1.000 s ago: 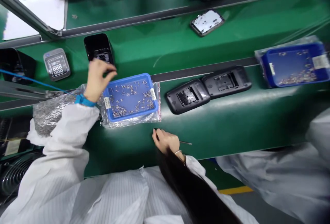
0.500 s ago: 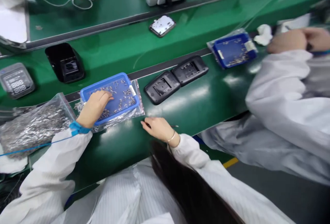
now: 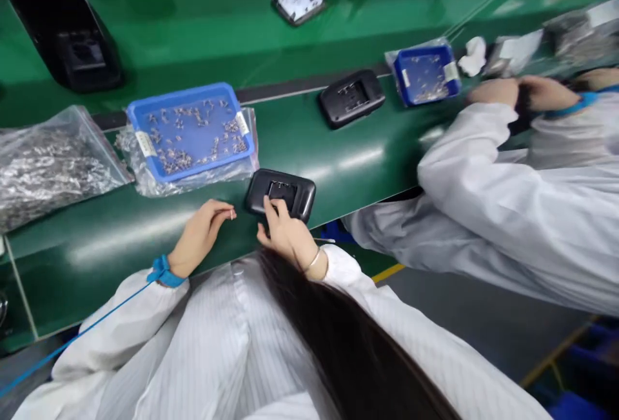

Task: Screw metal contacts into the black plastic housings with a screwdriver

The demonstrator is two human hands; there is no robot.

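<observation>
Between the thumb and fingers of my left hand (image 3: 206, 230) is a small metal piece (image 3: 233, 214), just left of the near black housing (image 3: 283, 191). My right hand (image 3: 286, 230) rests at the near edge of that housing, its fingertips over the recess in the middle; a thin tool (image 3: 324, 240) sticks out beside the palm. Behind my left hand lies a light blue tray (image 3: 186, 136) with many small metal pieces, on a clear plastic bag. A second black housing (image 3: 352, 97) lies farther back on the green bench.
A plastic bag of metal pieces (image 3: 53, 168) lies at the left. A dark blue tray (image 3: 426, 75) stands at the back right, near a co-worker's hands (image 3: 527, 94). A black device (image 3: 68, 39) and an opened unit (image 3: 298, 2) are on the green strip behind.
My left hand has left the light blue tray with a small metal piece. One black housing has come from beside the other to the near edge, under my right hand. The view has shifted.
</observation>
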